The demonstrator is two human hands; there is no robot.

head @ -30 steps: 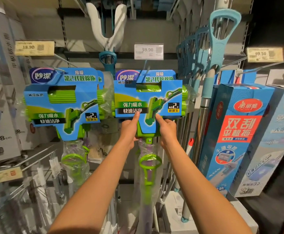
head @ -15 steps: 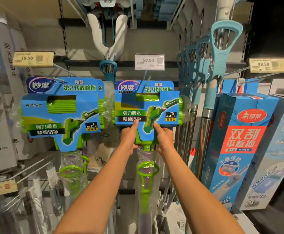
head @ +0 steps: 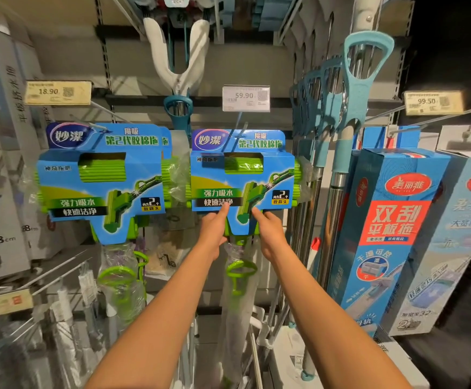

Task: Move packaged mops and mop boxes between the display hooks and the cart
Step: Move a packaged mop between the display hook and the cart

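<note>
At the middle of the display wall, seen from the head camera, the packaged mop point(head: 242, 175) hangs from a display hook point(head: 232, 136) under the 59.90 price tag point(head: 246, 98), its blue card sleeve wrapped round a green sponge head. Both hands hold the narrow lower tab of that sleeve: the left hand point(head: 214, 233) grips its left edge with the thumb laid up the front of the card, and the right hand point(head: 270, 231) grips the right edge the same way, thumb on the front and fingers curled out of sight behind. Below them the handle point(head: 238, 304) drops in a thin clear bag with a green loop round it. A second packaged mop point(head: 102, 178) hangs just beside it on the left, and tall mop boxes point(head: 391, 234) stand to the right.

The pack looks light but long and bottom-loose, so it would likely swing once off the hook. The card is stiff enough to steer by yet could crease or tear at its hanging hole if pulled down instead of forward. The plastic bag looks slippery; the card tab, or the hard head beneath it, seems the safer hold. No cart is in view
</note>
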